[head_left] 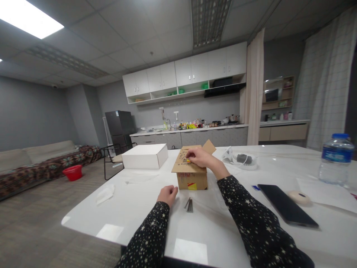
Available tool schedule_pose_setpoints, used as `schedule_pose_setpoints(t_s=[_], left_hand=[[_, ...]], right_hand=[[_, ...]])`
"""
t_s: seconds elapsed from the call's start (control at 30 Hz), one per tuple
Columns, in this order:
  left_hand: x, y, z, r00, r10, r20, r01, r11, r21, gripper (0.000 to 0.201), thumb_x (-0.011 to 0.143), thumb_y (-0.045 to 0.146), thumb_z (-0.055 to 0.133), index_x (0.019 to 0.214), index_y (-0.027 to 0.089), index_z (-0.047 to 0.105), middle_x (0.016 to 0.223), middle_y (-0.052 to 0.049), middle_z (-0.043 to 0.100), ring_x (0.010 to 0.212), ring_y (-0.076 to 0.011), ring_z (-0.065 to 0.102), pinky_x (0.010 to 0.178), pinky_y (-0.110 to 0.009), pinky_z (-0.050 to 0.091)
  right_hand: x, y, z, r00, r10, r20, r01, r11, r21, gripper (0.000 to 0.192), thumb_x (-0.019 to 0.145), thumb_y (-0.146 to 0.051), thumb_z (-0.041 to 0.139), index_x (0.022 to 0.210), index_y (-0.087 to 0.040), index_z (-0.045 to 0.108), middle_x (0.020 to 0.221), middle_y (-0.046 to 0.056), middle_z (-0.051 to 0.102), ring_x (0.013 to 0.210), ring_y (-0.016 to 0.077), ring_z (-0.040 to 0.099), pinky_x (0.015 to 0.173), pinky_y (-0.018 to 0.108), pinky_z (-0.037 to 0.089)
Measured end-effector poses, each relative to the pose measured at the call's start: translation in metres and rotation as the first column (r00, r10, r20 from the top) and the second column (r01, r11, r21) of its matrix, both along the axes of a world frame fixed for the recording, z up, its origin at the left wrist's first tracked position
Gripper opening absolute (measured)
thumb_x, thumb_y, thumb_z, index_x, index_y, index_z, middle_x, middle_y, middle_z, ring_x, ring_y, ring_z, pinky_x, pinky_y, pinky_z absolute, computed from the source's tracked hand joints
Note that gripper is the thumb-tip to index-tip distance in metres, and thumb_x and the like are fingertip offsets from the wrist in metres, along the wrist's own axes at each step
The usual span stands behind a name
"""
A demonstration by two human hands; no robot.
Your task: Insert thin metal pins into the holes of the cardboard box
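My right hand (198,156) rests over the top of a small brown cardboard box (192,181), fingers bent down and drawn together at its top face. What those fingertips hold, if anything, is hidden. Small dark dots or bits show on the box top beside them, and one flap (209,147) stands up at the back. My left hand (167,195) lies curled on the white table, just left of the box's near corner; the inside of its grip is out of sight. Several dark metal screws or nails (190,205) lie in a small bunch in front of the box.
A white box (145,156) stands left of the cardboard one. To the right lie a white cable with a grey plug-like block (244,159), a black tablet or phone (287,204), a round beige object (299,198) and a water bottle (336,160). Crumpled tissue (105,194) lies at left.
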State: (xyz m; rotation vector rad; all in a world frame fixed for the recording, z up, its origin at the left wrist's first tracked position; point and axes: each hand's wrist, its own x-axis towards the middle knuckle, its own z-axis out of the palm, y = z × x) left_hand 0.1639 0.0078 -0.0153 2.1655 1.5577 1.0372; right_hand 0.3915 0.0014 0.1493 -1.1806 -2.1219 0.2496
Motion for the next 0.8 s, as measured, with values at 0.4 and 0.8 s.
schedule_pose_setpoints(t_s=[0.4, 0.8], left_hand=[[-0.001, 0.001, -0.002, 1.000, 0.010, 0.012, -0.010, 1.000, 0.008, 0.042, 0.077, 0.049, 0.045, 0.048, 0.021, 0.034, 0.047, 0.004, 0.038, 0.054, -0.0119, 0.036, 0.055, -0.026, 0.023], [0.000, 0.000, -0.001, 1.000, 0.012, -0.021, -0.012, 1.000, 0.000, 0.042, 0.079, 0.050, 0.041, 0.050, 0.021, 0.031, 0.049, 0.004, 0.035, 0.055, -0.0116, 0.034, 0.056, -0.027, 0.022]], right_hand=[[0.003, -0.013, 0.008, 0.998, -0.017, 0.057, 0.019, 1.000, -0.023, 0.019, 0.074, -0.010, 0.058, 0.086, -0.014, 0.072, 0.085, 0.006, 0.071, 0.075, 0.0152, 0.060, 0.067, 0.025, 0.043], [-0.005, -0.007, 0.002, 0.999, 0.017, 0.038, -0.018, 1.000, 0.025, 0.022, 0.078, -0.005, 0.054, 0.086, -0.015, 0.072, 0.094, 0.007, 0.073, 0.086, 0.0162, 0.063, 0.079, 0.025, 0.045]])
